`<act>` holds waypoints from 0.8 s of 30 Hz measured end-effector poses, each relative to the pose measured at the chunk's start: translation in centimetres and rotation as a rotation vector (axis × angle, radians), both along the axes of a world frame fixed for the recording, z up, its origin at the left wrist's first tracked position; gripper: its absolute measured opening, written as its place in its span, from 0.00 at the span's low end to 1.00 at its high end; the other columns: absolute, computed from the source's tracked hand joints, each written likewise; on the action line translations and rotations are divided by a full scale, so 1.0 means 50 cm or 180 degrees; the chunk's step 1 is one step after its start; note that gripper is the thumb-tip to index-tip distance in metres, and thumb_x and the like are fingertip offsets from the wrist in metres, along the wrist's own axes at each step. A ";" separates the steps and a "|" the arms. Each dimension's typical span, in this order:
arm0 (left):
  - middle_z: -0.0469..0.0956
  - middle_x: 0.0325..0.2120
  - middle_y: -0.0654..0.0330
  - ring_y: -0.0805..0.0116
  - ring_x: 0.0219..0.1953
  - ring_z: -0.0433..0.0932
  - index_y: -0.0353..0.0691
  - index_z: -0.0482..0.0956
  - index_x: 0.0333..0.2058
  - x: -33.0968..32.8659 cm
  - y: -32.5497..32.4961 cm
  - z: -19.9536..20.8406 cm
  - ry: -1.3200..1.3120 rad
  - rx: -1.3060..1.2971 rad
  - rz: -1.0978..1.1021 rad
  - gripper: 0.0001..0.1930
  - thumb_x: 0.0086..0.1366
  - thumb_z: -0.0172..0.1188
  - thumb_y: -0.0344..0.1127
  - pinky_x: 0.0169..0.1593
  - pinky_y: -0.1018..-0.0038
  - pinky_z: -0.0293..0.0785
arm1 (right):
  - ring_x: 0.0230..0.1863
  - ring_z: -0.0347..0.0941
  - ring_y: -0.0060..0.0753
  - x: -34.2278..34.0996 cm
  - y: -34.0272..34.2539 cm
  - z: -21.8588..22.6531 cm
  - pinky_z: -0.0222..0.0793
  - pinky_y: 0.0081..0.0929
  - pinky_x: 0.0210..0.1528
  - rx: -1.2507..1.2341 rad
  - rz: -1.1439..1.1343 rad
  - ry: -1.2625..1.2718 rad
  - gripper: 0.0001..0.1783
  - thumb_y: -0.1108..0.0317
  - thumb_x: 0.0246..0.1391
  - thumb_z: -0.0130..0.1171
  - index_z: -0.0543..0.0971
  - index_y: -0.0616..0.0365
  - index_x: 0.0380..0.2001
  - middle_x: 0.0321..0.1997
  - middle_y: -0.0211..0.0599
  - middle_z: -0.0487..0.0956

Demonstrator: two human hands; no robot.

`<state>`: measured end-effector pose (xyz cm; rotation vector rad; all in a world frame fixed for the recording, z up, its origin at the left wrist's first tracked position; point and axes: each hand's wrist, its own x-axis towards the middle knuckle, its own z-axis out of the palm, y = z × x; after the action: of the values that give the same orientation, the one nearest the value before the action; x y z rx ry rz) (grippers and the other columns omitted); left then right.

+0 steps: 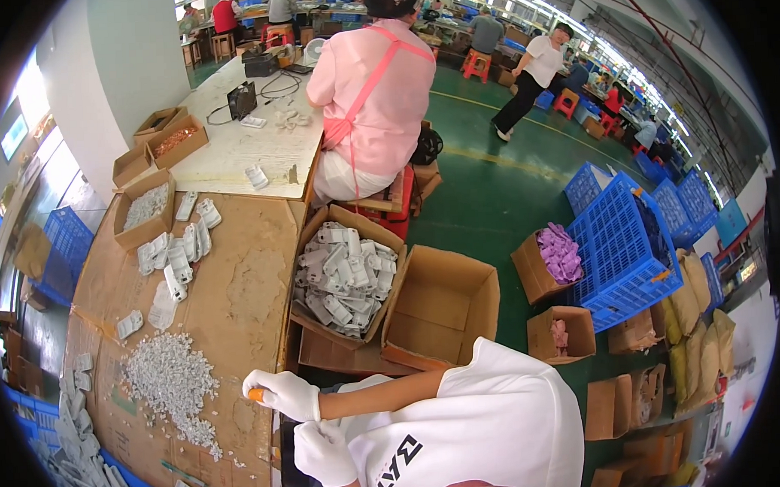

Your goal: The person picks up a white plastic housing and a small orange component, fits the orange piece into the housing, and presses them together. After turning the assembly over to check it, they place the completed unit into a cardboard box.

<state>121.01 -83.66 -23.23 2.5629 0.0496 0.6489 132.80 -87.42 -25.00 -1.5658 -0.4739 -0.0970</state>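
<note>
My right hand [285, 395], in a white glove, reaches over the near edge of the cardboard-covered table [254, 274]. It is closed on a small orange piece [256, 394] whose kind I cannot make out. Closer to my body, my left hand [324, 454], also gloved, has its fingers curled in; whatever it may hold is hidden. Beyond my right hand lies a spread pile of small whitish parts [171, 380]. White plastic housings [180, 255] are grouped farther up the table, and one housing [130, 324] lies apart above the pile.
A carton of white housings [346, 327] stands beside the table, next to an open carton [443, 297]. A person in pink [376, 98] sits at the adjoining table. Blue crates [618, 244] and cartons of purple parts [559, 255] are behind. More housings [88, 451] fill the lower left.
</note>
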 end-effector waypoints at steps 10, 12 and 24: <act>0.70 0.19 0.52 0.48 0.20 0.72 0.38 0.71 0.24 -0.028 0.010 0.017 0.0167 -0.0619 -0.0886 0.06 0.47 0.59 0.23 0.24 0.59 0.68 | 0.13 0.63 0.18 -0.031 -0.007 0.056 0.58 0.22 0.16 0.0170 0.1131 0.1732 0.14 0.79 0.58 0.42 0.76 0.57 0.41 0.18 0.27 0.70; 0.71 0.20 0.51 0.47 0.21 0.72 0.38 0.72 0.26 -0.039 0.007 0.028 0.0177 -0.0901 -0.1033 0.06 0.48 0.58 0.23 0.24 0.59 0.69 | 0.13 0.63 0.17 -0.029 -0.008 0.062 0.57 0.22 0.15 -0.0007 0.1189 0.1229 0.12 0.78 0.57 0.45 0.78 0.57 0.38 0.16 0.28 0.70; 0.69 0.17 0.61 0.64 0.19 0.75 0.41 0.70 0.22 -0.014 -0.015 0.056 0.0172 -0.0649 -0.1082 0.08 0.52 0.61 0.35 0.21 0.67 0.72 | 0.19 0.71 0.23 -0.012 -0.017 0.091 0.68 0.18 0.20 0.0696 0.1894 0.2215 0.16 0.74 0.68 0.40 0.68 0.61 0.56 0.25 0.38 0.75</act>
<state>120.29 -84.39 -20.42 2.3160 -0.2817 0.4211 132.19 -88.26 -20.46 -1.0957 -0.3369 0.8015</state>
